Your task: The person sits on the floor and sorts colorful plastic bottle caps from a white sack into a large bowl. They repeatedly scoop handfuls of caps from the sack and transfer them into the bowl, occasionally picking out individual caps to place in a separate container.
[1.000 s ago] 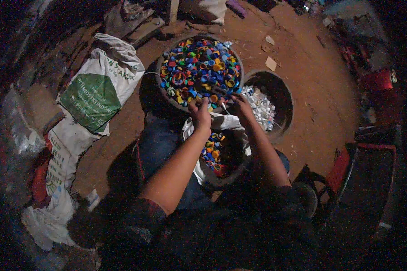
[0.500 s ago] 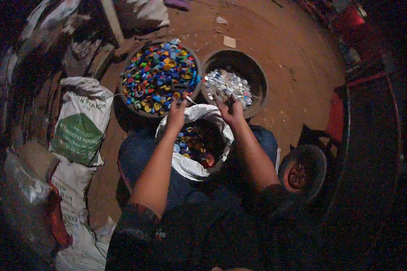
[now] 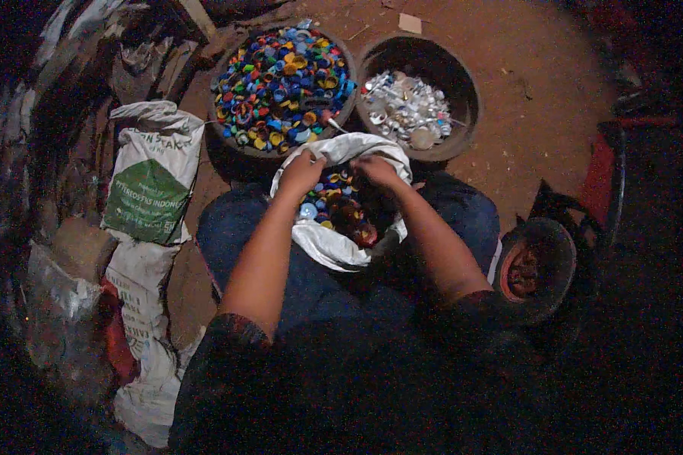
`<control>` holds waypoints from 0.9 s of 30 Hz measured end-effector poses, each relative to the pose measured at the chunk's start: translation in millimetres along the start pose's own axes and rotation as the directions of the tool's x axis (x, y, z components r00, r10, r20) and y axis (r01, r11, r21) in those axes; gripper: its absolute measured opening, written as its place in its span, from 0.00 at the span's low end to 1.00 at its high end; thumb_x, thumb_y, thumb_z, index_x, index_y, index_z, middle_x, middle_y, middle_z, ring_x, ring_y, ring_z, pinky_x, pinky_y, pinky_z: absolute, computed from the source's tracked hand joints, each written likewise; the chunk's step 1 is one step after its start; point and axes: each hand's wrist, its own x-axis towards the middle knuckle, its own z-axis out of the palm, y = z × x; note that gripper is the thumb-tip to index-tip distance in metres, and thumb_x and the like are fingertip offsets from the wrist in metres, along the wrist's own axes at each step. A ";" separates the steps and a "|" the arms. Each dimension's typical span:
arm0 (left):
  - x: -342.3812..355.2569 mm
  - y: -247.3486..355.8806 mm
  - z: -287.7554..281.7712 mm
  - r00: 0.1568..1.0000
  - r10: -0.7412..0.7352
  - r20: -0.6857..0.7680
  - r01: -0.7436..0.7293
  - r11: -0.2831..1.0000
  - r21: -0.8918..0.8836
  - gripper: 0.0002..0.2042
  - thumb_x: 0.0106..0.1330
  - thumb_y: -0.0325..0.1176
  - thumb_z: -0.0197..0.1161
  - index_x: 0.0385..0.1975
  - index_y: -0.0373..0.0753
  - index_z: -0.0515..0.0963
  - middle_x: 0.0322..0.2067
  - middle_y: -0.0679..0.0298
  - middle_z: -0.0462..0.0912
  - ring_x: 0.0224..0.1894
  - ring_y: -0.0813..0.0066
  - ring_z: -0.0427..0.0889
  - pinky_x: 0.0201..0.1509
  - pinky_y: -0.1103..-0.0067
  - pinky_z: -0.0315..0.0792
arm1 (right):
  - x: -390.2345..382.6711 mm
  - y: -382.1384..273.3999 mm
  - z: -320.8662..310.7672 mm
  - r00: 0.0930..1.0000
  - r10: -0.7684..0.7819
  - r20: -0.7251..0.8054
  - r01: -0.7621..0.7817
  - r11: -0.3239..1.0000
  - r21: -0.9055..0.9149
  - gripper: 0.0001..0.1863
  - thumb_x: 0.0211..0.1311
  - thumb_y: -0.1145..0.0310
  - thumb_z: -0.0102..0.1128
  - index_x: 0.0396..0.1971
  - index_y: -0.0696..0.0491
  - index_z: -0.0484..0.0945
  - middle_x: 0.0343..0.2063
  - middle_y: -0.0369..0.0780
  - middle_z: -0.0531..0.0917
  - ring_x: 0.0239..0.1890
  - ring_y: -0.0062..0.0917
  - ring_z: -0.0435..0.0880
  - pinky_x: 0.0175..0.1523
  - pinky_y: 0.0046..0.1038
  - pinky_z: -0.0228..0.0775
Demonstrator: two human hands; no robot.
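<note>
A white woven sack point(image 3: 332, 254) stands open between my knees, its rim rolled outward. Inside lie bottle caps point(image 3: 334, 193) of mixed colours, mostly blue and yellow, with a reddish-brown shape near the front. My left hand point(image 3: 303, 173) is over the sack's left rim, its fingers curled in and closed; what they hold, if anything, is hidden. On the right side of the opening, my right hand point(image 3: 377, 173) reaches over the caps with bent, closed fingers. Shadow hides its fingertips and anything in them.
Beyond the sack stand a round tub point(image 3: 347, 57) heaped with coloured caps and another tub point(image 3: 463, 72) holding white and clear ones. A dark bucket point(image 3: 558, 243) with reddish contents is at my right. A white-and-green sack point(image 3: 148, 193) lies at my left.
Both hands have drawn back from the tubs' near edges to the sack's opening. My right hand, open by the pale caps before, has closed. The view has shifted, too.
</note>
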 end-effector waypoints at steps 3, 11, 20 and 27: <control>5.4 15.9 0.8 0.990 -0.061 0.125 0.040 0.985 0.169 0.24 0.64 0.50 0.50 0.48 0.32 0.71 0.48 0.43 0.75 0.51 0.46 0.75 0.56 0.60 0.67 | 1.2 48.0 33.5 0.997 0.027 0.077 -0.008 0.972 -0.237 0.26 0.53 0.58 0.62 0.49 0.59 0.74 0.46 0.50 0.80 0.48 0.39 0.79 0.52 0.34 0.68; 2.5 13.5 -6.0 0.973 -0.085 0.216 0.040 0.978 0.207 0.24 0.64 0.48 0.50 0.51 0.33 0.70 0.50 0.41 0.74 0.52 0.44 0.74 0.58 0.59 0.66 | 6.9 59.2 74.5 0.960 0.276 -0.050 -0.279 0.922 -0.270 0.56 0.46 0.49 0.67 0.68 0.55 0.41 0.54 0.56 0.72 0.57 0.45 0.73 0.61 0.35 0.63; 0.3 -9.7 -10.0 0.974 -0.092 0.205 0.055 0.982 0.178 0.24 0.63 0.48 0.50 0.50 0.34 0.71 0.47 0.44 0.77 0.50 0.47 0.76 0.55 0.59 0.68 | -27.5 47.3 128.2 0.915 0.172 0.366 0.017 0.887 -0.461 0.61 0.38 0.45 0.69 0.69 0.43 0.39 0.64 0.59 0.52 0.60 0.57 0.65 0.63 0.40 0.60; -2.7 5.4 -15.4 0.969 -0.093 0.228 0.046 0.978 0.203 0.24 0.62 0.46 0.49 0.52 0.34 0.70 0.49 0.44 0.76 0.51 0.48 0.76 0.57 0.61 0.67 | -47.9 8.6 119.0 0.920 0.255 0.298 0.011 0.742 -0.670 0.53 0.40 0.55 0.63 0.69 0.35 0.43 0.59 0.59 0.59 0.52 0.55 0.74 0.56 0.43 0.69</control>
